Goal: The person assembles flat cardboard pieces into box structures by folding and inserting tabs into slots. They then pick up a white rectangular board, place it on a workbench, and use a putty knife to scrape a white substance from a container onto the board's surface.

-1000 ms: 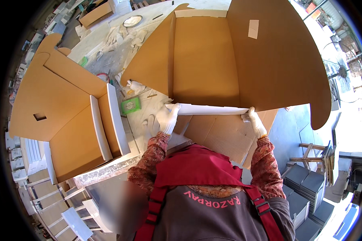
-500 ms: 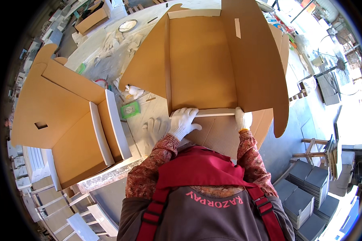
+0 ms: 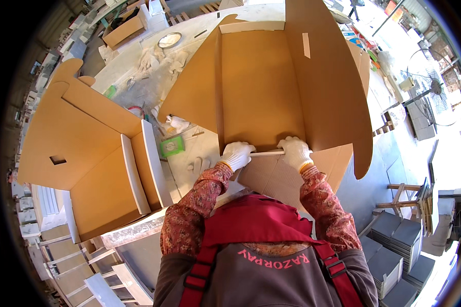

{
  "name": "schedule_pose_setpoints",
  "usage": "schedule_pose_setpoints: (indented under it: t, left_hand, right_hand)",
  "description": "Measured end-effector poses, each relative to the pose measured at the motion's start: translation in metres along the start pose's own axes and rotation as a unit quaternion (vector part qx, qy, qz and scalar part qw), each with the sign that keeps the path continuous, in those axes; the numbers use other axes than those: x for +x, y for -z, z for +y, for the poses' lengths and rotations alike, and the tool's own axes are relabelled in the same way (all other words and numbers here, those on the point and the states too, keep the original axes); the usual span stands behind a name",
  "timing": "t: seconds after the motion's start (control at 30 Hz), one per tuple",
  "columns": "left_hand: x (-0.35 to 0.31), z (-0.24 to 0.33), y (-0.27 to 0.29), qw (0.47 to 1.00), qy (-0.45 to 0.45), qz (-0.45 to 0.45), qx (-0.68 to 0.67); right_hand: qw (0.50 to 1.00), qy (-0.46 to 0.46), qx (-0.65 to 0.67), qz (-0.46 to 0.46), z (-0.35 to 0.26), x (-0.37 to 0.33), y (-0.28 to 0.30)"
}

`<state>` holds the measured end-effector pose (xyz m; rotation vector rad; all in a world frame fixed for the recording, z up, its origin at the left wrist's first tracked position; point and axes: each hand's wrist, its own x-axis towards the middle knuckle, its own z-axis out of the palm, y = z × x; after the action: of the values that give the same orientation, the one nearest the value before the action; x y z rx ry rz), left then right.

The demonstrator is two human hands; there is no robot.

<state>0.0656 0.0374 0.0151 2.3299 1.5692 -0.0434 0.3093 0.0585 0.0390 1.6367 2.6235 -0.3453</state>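
An open cardboard box (image 3: pixel 261 87), brown inside with white outer edges, lies in front of me with its side panels spread upward. My left hand (image 3: pixel 237 155), in a white knit glove, is closed over the left end of the box's narrow near wall. On the right part of that wall my right hand (image 3: pixel 295 152), gloved alike, curls its fingers over the edge into the box. A strip of white edge (image 3: pixel 267 153) shows between the two hands. The fingertips inside the box are partly hidden. Beneath the box lies a flat corrugated cardboard sheet (image 3: pixel 271 176).
Another half-folded box (image 3: pixel 100 204) stands at the left. Between the boxes are a green packet (image 3: pixel 172 146), loose white gloves (image 3: pixel 198 166) and a roll of tape (image 3: pixel 169 40) farther back. Stacked grey boxes (image 3: pixel 386 266) stand at lower right, near a fan (image 3: pixel 435 87).
My right hand has shifted left from the box's near right corner and now folds over the wall. My left hand remains at the left end. The whole view has shifted slightly.
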Motion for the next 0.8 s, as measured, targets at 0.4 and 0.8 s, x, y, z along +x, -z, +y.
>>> schedule_pose_setpoints:
  t: [0.4, 0.8]
  left_hand:
    - [0.007, -0.022, 0.003, 0.994, 0.042, -0.103, -0.015]
    - [-0.049, -0.074, 0.064, 0.776, 0.359, 0.251, -0.453]
  right_hand:
    - [0.969, 0.081, -0.062, -0.225, 0.023, 0.054, -0.006]
    - [0.977, 0.182, -0.011, 0.111, -0.026, -0.063, 0.044]
